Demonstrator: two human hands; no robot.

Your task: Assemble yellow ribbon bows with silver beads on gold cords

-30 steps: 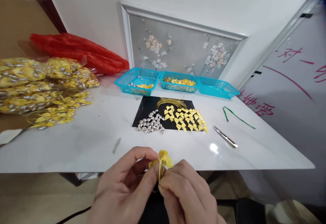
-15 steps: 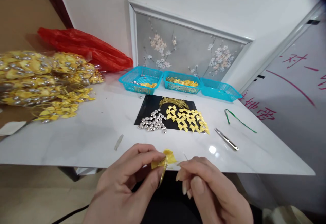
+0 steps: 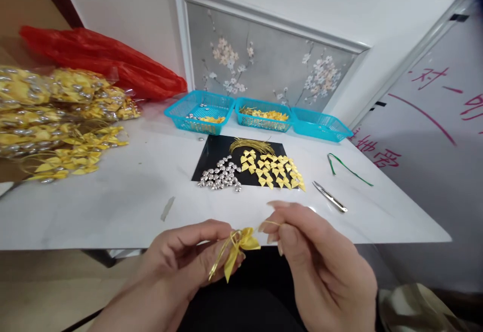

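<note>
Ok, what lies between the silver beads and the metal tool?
Head view: small yellow bows lie between the silver beads and the metal tool.

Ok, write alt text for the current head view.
The left hand pinches a yellow ribbon bow with gold cord; the right hand holds a thin gold strand. Beyond, silver beads, yellow bows and three blue baskets sit on a white table.

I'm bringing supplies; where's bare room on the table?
The white table is bare between the pointed silver tool and its right corner, and nearly bare between the heaped yellow ribbon bows and flat grey strip. Crowded: black rectangular mat, blue plastic baskets behind, left hand and right hand in front.
</note>
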